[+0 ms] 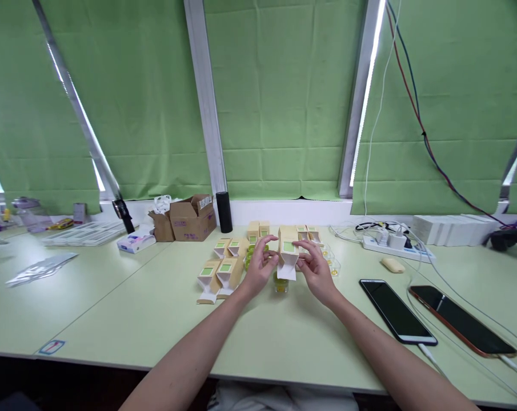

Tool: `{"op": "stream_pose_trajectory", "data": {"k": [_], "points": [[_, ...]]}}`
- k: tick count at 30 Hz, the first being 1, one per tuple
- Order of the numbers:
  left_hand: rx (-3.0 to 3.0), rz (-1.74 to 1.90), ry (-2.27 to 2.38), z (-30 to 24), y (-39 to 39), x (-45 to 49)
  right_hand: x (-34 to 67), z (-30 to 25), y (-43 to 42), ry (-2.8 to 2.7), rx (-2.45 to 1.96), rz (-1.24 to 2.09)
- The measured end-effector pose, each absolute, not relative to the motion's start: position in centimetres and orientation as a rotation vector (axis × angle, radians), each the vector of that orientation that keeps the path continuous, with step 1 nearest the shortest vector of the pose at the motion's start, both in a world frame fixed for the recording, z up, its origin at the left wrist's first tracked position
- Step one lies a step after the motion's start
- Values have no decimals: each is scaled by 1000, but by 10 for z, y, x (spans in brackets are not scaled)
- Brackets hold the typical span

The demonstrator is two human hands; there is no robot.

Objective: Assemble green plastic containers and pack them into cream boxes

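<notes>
A small cream cardboard box (pixel 288 235) with a green label is held between my two hands, its white end flap hanging down toward me. My left hand (pixel 258 268) grips its left side, fingers curved. On the opposite side, my right hand (pixel 317 273) holds the box with thumb and fingers. Below the box, a small clear jar (pixel 281 285) with yellow-green contents stands on the table, partly covered by the flap. Several similar boxes (pixel 229 273) with open flaps lie left of my left hand. Yellow-green round items (pixel 249 257) sit beside them, partly hidden.
Clear containers with yellow pieces (pixel 333 265) lie behind my right hand. To the right are a white-framed phone (pixel 397 311), a second phone (pixel 461 319), a power strip (pixel 395 246) and cables. A brown carton (pixel 192 220) and a black cylinder (pixel 224 212) stand at the back.
</notes>
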State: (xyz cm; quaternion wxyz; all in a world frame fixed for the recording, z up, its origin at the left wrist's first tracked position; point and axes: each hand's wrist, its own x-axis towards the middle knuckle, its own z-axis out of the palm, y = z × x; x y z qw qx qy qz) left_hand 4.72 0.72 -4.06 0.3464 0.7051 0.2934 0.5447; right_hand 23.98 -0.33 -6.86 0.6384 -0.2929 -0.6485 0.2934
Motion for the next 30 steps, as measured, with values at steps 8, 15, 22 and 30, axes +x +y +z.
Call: {"op": "stream_pose_trajectory", "data": {"k": [8,15,22,30], "points": [[1914,1392,775,-38,3,47,240,-70,-3,-1459,-640,755],[1860,1447,838,-43,8,50,240,-71,-3,-1451,-627,816],[1818,1475,862,-43,8,54,239,-70,-3,-1429,-626,851],[1844,1507,845,-42,6,55,236,-69,-4,-1390,-619,864]]}}
